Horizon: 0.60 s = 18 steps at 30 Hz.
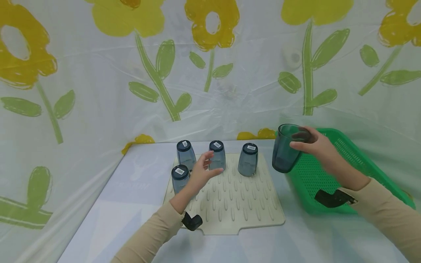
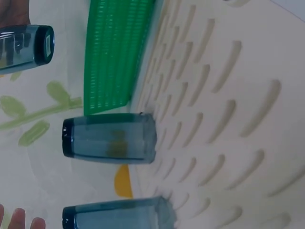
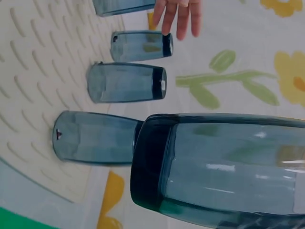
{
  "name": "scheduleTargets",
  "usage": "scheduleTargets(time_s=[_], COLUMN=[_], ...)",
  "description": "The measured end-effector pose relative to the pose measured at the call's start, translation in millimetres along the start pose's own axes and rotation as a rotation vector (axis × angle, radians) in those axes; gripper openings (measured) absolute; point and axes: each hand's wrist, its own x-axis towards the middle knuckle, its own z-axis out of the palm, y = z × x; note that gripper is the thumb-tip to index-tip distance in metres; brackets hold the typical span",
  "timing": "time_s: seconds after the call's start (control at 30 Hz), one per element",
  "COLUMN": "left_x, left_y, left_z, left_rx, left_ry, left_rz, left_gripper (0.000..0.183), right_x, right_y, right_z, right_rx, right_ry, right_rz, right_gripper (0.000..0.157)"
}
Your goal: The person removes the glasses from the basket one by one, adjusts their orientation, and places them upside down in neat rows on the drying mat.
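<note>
My right hand (image 1: 323, 149) grips a blue-tinted drinking glass (image 1: 285, 155) near its rim. The glass is raised, mouth up and slightly tilted, beside the left edge of the green basket; it fills the lower right of the right wrist view (image 3: 219, 167). Several matching glasses stand upside down on a cream drying mat (image 1: 230, 201), labels on their bases, among them a right one (image 1: 248, 160) and a front left one (image 1: 180, 175). My left hand (image 1: 198, 173) hovers over the mat among the left glasses, thumb and fingers spread apart, holding nothing. It partly covers the glasses behind it.
The green perforated basket (image 1: 304, 197) stands right of the mat, partly behind my right forearm. A white curtain with yellow flowers (image 1: 230, 106) hangs behind the table. Pale table surface (image 1: 131, 204) shows left of the mat.
</note>
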Motion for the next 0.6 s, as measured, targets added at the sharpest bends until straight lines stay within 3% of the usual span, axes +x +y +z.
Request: scheduleTargets(time_s=[0.6], left_x=[-2.0], left_y=[-12.3], left_z=[40.0], left_rx=[-0.055], left_ry=[-0.101], left_rz=[-0.047], left_gripper=[0.064], right_x=[-1], right_y=[6], right_z=[35.1], right_rx=[0.075], right_ry=[-0.012], right_rz=[-0.009], right_gripper=[0.074])
